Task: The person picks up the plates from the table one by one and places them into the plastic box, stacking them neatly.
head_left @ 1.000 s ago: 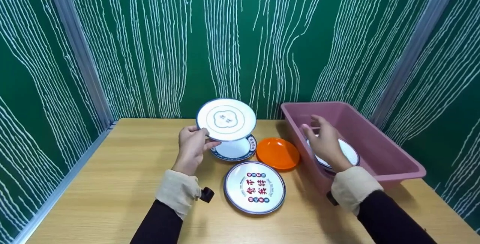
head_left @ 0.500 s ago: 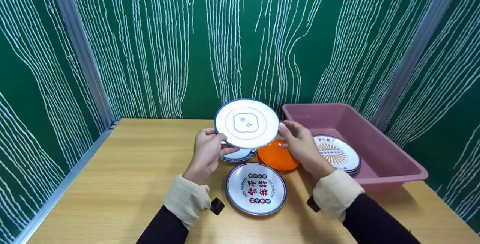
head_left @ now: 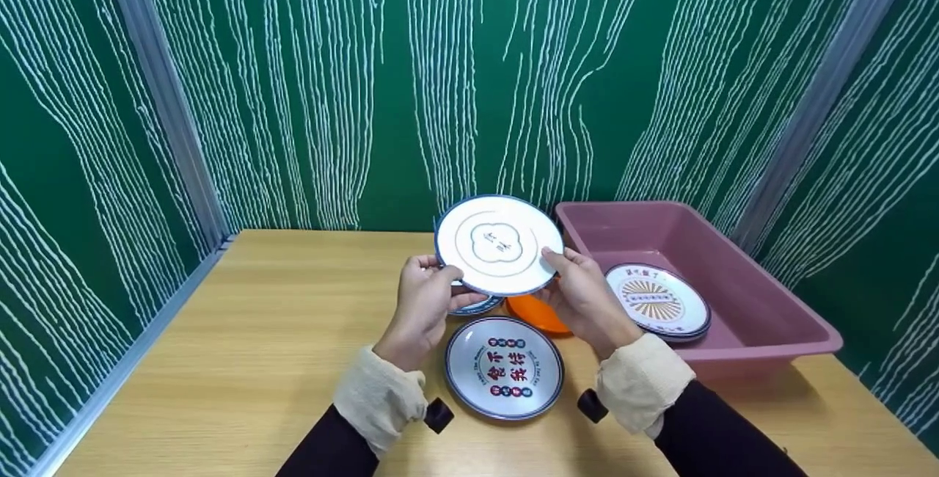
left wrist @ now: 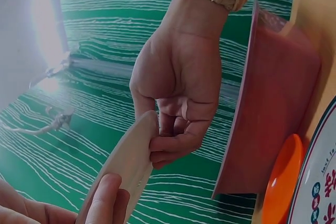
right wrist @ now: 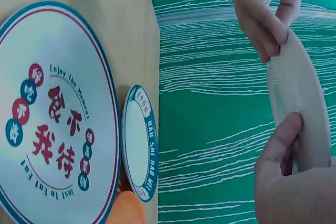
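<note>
A white plate [head_left: 480,279] with a blue rim and a flower-shaped mark hangs tilted above the table, held from both sides. My left hand [head_left: 419,308] pinches its left edge, thumb on top and fingers below. At the right edge my right hand [head_left: 585,304] grips it the same way, thumb on the upper face. Seen from the left wrist, the plate [left wrist: 126,161] spans both hands nearly edge-on. Below it lie a white plate with red lettering [head_left: 505,370], an orange plate [head_left: 534,314] and a blue-patterned plate [right wrist: 137,142], the latter two partly covered in the head view.
A pink tub [head_left: 763,354] stands on the right of the wooden table [head_left: 242,359]. Inside it lies a small stack of plates [head_left: 656,301], the top one with a gold sunburst. Green walls with white streaks enclose the table behind and at the sides.
My right hand has come out from over the tub and taken hold of the plate's right edge. With the plate, my left hand has shifted to the right.
</note>
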A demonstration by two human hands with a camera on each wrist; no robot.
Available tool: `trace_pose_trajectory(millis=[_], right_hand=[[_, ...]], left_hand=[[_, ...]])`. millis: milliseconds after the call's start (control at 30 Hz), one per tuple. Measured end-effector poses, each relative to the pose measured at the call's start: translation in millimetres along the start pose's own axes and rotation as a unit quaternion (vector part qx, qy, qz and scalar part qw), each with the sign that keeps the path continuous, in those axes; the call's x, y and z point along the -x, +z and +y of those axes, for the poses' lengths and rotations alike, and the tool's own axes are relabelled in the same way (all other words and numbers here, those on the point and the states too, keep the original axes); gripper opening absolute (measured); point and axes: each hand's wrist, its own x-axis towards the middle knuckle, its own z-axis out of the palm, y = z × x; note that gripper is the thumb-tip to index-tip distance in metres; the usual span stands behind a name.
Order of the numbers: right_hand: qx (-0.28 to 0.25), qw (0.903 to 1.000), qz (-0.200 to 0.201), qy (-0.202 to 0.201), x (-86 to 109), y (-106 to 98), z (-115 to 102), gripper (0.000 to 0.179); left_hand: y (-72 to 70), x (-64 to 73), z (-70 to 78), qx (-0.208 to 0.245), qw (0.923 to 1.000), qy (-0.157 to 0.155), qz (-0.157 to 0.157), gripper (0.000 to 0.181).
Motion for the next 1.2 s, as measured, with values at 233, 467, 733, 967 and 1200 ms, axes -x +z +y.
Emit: trace_pose_trajectory(millis=[233, 467, 733, 967, 1200], right_hand=[[0.008, 0.9998, 0.021, 0.001, -2.1, -4.7, 1.3, 0.040], [0.011, 0.9991, 0.038, 0.012, -2.3, -9.6, -0.1, 0.042], [-0.012, 0.9991, 0.037, -0.017, -4.7, -21.2, -5.3, 0.046], [0.008, 0.9974, 0.072, 0.004, -3.5, -39.4, -10.3, 0.048], [0.029, 0.9912, 0.125, 0.033, -4.8, -58.6, -15.6, 0.053]], left_hand=[[5.1, 2.3, -5.2, 0.001, 0.9999, 0.003, -0.011, 0.042], [7.8, 1.6, -10.1, -0.001, 0.9997, 0.000, -0.025, 0.044], [6.3, -2.7, -13.7, -0.058, 0.9943, -0.030, -0.085, 0.046], [1.3, -9.4, -20.6, -0.116, 0.9868, -0.040, -0.105, 0.037], [-7.1, -17.3, -25.6, -0.176, 0.9777, -0.059, -0.097, 0.026]])
